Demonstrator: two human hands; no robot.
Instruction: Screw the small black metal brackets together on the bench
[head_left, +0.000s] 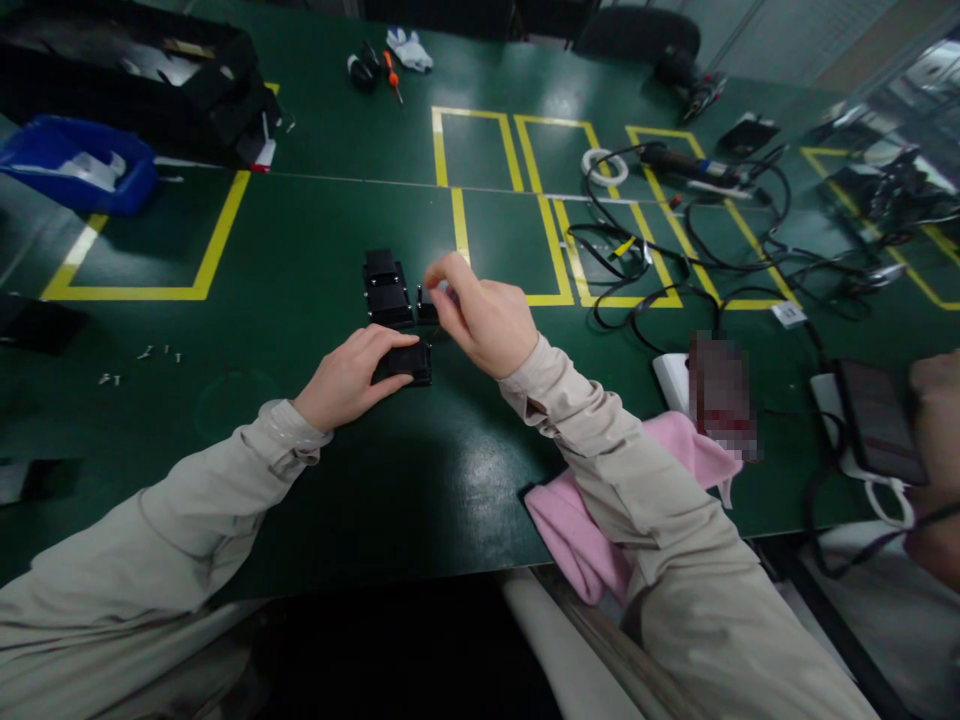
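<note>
My left hand [346,375] grips a small black rectangular block [412,366] by its sides, thumb at the near edge and fingers at the far edge. Just beyond and to the right, my right hand [484,315] is closed in a pinch above the table; whatever its fingertips hold is hidden or too small to name. Close by those fingertips lies a small black piece [427,306], partly covered by the hand. Farther back, a black stepped assembly [387,288] with small shiny fasteners along its edges rests on the green table.
Several loose screws [166,350] lie at the left. A blue bin [82,165] and a black case [135,70] stand back left. Tangled black cables [675,265], a power tool [675,160] and a tape roll [604,168] occupy the right. Pink cloth [577,530] hangs over the front edge.
</note>
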